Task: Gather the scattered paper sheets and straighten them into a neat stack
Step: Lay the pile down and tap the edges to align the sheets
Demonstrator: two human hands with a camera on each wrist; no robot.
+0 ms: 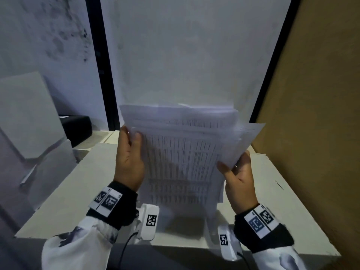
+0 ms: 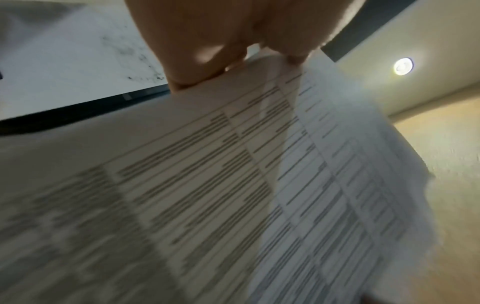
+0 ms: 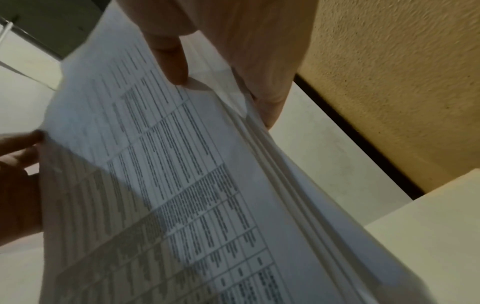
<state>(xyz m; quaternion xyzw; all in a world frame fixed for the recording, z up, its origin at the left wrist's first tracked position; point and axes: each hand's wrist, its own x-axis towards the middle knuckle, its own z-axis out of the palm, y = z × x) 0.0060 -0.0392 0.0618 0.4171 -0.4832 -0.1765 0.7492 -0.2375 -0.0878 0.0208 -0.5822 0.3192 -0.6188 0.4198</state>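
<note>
Paper sheets stand nearly upright as one bundle above the middle of the pale table, near its front edge; whether the bottom edge touches the surface cannot be told. The left hand grips the bundle's left edge, thumb in front and fingers behind. The right hand pinches the right edge lower down, where several sheets fan out toward the table's right side. Judging by that splay, the straightening is unfinished. To do it well, loosen both grips slightly, tap the bottom edge on the table, then turn the bundle and tap a side edge.
</note>
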